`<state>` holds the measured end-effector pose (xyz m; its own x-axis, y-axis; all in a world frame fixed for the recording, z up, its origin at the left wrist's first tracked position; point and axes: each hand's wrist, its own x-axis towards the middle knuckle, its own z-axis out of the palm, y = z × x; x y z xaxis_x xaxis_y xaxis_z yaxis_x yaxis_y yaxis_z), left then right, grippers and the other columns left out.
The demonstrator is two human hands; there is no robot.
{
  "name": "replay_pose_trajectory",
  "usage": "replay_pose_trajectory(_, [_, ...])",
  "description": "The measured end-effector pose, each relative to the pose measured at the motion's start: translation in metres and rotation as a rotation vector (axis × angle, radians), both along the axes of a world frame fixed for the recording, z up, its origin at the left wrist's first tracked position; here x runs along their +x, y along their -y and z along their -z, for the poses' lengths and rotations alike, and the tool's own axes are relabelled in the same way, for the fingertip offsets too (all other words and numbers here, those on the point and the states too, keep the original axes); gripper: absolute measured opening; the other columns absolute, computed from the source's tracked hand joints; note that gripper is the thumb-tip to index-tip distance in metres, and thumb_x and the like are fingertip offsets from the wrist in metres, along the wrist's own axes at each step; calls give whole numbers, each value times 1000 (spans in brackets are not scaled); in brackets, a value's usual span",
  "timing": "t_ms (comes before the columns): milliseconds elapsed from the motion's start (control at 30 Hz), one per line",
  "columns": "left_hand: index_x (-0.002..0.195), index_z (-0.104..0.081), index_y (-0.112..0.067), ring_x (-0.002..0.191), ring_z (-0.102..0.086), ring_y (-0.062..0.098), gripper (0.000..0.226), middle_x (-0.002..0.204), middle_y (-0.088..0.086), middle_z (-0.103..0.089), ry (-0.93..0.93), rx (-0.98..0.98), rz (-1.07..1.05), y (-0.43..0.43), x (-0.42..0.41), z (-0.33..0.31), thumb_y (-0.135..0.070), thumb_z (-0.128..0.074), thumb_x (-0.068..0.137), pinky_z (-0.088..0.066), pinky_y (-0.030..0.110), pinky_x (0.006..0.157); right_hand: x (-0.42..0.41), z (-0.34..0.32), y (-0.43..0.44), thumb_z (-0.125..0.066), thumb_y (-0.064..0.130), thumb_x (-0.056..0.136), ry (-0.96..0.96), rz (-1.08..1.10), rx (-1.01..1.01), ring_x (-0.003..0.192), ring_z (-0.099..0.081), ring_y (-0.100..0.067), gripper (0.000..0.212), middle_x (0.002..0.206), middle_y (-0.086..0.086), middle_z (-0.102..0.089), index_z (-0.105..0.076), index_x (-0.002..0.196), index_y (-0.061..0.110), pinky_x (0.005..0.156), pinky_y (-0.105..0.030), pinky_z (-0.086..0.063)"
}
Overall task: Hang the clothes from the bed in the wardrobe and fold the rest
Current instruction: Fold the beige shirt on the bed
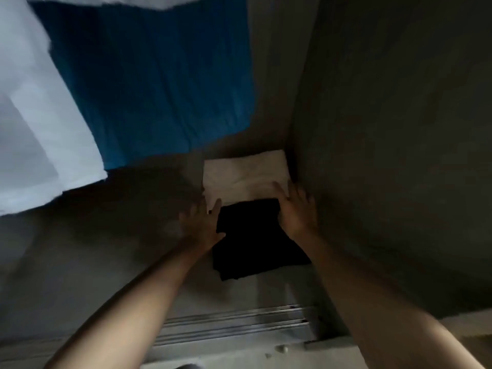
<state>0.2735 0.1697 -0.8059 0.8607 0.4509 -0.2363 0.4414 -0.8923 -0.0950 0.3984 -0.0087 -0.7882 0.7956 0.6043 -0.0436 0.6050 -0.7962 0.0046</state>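
A folded black garment [255,241] lies on the wardrobe floor [119,262], overlapping the near edge of a folded cream garment [239,177] in the back right corner. My left hand [202,222] lies flat with straight fingers against the black garment's left edge. My right hand [292,209] rests with spread fingers on the black garment's far right corner, its fingertips reaching onto the cream one. A blue garment [159,75] and a white garment [34,115] hang above on the left.
The wardrobe's dark side wall [399,129] stands close on the right. A metal sliding-door track [234,326] runs along the wardrobe's front edge below my arms. The interior is dim.
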Motion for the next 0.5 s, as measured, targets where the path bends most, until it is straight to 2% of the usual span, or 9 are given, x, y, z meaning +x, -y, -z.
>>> replay_pose_trajectory(100, [150, -7, -24, 138, -21, 34, 71, 154, 13, -14, -4, 33, 80, 10, -16, 28, -44, -44, 93, -24, 46, 108, -21, 30, 12, -47, 26, 92, -16, -24, -11, 143, -10, -26, 73, 156, -12, -11, -4, 150, 25, 111, -42, -16])
replay_pose_trajectory(167, [150, -8, -22, 142, -15, 31, 66, 155, 12, -14, -50, -6, 54, 9, -22, 25, -39, -40, 94, -22, 46, 109, -32, 31, 15, -47, 27, 91, -27, -54, -37, 143, -12, -24, 72, 155, -12, -14, -6, 150, 24, 112, -40, -16])
replay_pose_trajectory(233, [149, -12, -22, 140, -20, 29, 63, 153, 12, -19, -6, 2, 38, 9, -24, 17, -37, -39, 94, -26, 44, 106, -38, 23, 18, -48, 27, 91, -28, -48, -29, 143, -13, -22, 72, 155, -11, -15, -8, 150, 24, 112, -38, -16])
replay_pose_trajectory(367, [148, -15, -22, 136, -25, 29, 60, 153, 11, -20, 1, -64, 47, 28, -37, -15, -36, -38, 94, -28, 41, 104, -55, -15, 33, -47, 28, 91, -89, -7, -57, 143, -12, -21, 70, 155, -9, -14, -9, 150, 23, 111, -36, -18])
replay_pose_trajectory(500, [149, -15, -23, 133, -30, 28, 62, 153, 10, -19, -34, -145, 45, 58, -62, -74, -35, -39, 93, -32, 38, 101, -86, -85, 48, -44, 25, 92, -194, -18, -71, 142, -12, -23, 69, 155, -10, -12, -9, 150, 23, 112, -38, -16])
